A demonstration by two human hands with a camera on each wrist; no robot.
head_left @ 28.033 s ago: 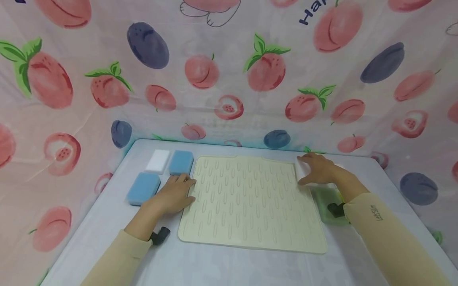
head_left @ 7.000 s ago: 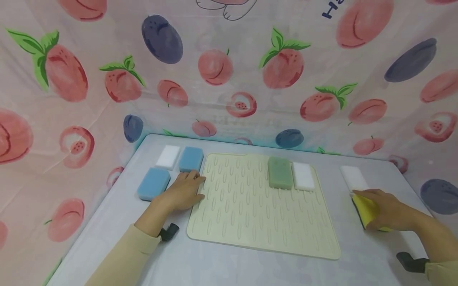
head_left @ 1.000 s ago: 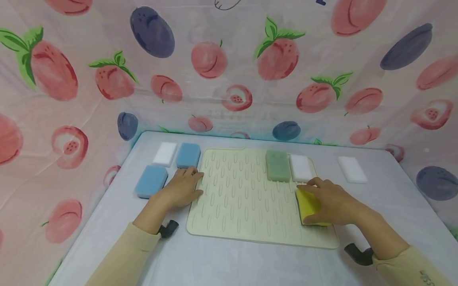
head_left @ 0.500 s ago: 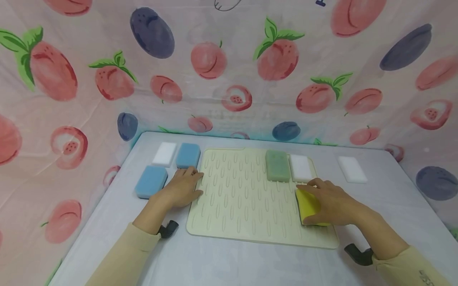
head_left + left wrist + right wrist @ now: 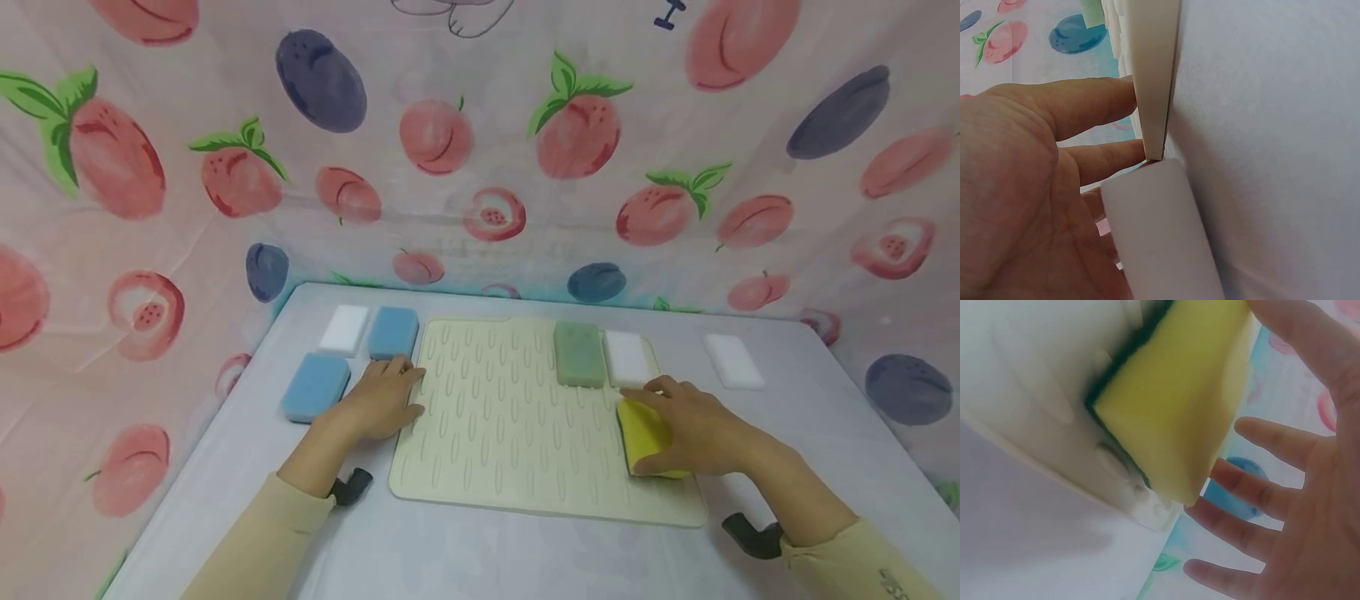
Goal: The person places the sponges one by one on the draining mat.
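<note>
Left hand (image 5: 378, 402), loose, touches a flat cream mat (image 5: 510, 425) at 9 o'clock; right hand (image 5: 699, 429) pinches a part-hidden yellow sponge block (image 5: 644, 435) at 3.

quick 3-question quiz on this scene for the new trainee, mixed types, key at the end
1. True or false: in the head view, the green block lies on the cream mat, directly left of a white block.

2. How many white blocks show in the head view?

3. Which thing is the right hand touching on the mat?

Key:
1. True.
2. Three: one on the mat and one off to each side of it.
3. The yellow sponge, dark layer facing down.
</note>
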